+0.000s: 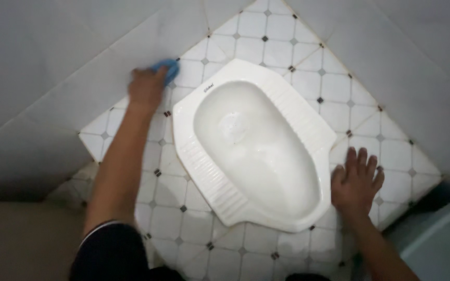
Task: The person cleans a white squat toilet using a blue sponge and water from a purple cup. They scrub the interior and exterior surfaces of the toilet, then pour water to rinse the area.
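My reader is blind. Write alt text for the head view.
A left hand presses a blue cloth to the tiled floor beside a white squat toilet. The right hand rests flat on the floor at its other side.

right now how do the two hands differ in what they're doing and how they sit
The left hand is closed around a blue cloth near the base of the grey wall; the right hand holds nothing. The left hand's fingers are curled, while the right hand's are spread flat on the tiled floor beside the white squat toilet. Both are bare and flank the toilet.
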